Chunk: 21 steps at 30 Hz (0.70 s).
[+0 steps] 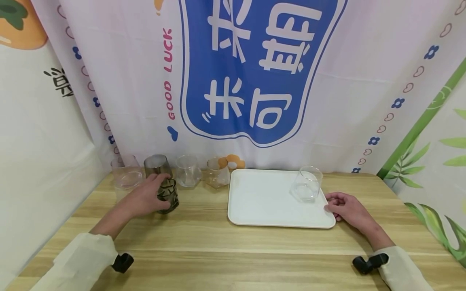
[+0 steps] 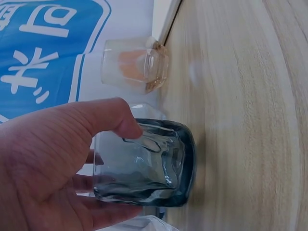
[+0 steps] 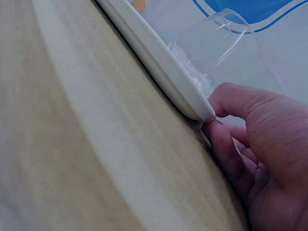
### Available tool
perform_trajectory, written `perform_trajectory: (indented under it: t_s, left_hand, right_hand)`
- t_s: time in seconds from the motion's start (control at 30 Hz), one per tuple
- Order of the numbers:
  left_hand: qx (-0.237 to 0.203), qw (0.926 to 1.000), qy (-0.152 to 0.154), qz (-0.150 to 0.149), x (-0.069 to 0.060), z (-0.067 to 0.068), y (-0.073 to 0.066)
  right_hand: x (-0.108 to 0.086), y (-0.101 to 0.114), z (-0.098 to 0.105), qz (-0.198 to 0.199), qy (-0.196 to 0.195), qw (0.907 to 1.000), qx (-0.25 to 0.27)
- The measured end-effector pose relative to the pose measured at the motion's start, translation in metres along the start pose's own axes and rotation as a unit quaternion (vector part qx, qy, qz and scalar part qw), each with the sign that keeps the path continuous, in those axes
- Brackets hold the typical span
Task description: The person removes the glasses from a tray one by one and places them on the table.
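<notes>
My left hand grips a smoky dark glass tumbler at the left of the table. In the left wrist view, the thumb lies along one side of this tumbler and the fingers wrap the other. Whether its base touches the table I cannot tell. At the right, my right hand pinches the edge of a white tray. In the right wrist view, the thumb is on the tray's rim and a finger sits beneath it. A clear glass stands on the tray's right part.
Behind the left hand stand a taller dark glass and a tall clear glass. Between them and the tray are a clear faceted glass and an amber-tinted glass. A printed curtain hangs at the table's back edge.
</notes>
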<state>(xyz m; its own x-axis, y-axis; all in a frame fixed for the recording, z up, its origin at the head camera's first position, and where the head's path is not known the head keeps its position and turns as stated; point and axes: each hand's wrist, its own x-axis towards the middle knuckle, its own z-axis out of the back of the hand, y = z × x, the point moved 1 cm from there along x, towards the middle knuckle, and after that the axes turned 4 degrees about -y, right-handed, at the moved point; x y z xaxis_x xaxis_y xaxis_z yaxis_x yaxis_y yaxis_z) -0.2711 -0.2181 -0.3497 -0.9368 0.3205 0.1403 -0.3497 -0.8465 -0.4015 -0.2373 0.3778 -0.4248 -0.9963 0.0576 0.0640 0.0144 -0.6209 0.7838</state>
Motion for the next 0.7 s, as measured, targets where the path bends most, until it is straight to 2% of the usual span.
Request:
perform_trajectory:
  t_s: [0.13,0.27,0.37,0.5,0.7]
  left_hand:
    - [0.018,0.9995,-0.018,-0.02,0.0,0.0,-0.007]
    - [0.046,0.9966,-0.048,-0.049,-0.003,0.0,-0.016]
    - [0.049,0.9947,-0.064,-0.063,-0.004,-0.001,-0.025]
    - [0.031,0.9926,-0.076,-0.089,-0.002,-0.005,-0.039]
    - [-0.015,0.9891,-0.088,-0.118,0.003,-0.022,-0.06]
  right_hand:
    - [0.0,-0.001,0.0,-0.001,0.0,1.0,0.001]
    - [0.0,-0.002,0.0,-0.003,0.002,1.0,0.003]
    - [0.0,-0.003,-0.001,-0.002,0.002,1.0,0.004]
    - [0.0,-0.002,0.0,0.002,-0.001,1.0,0.003]
    - [0.0,-0.001,0.0,0.001,0.001,1.0,0.008]
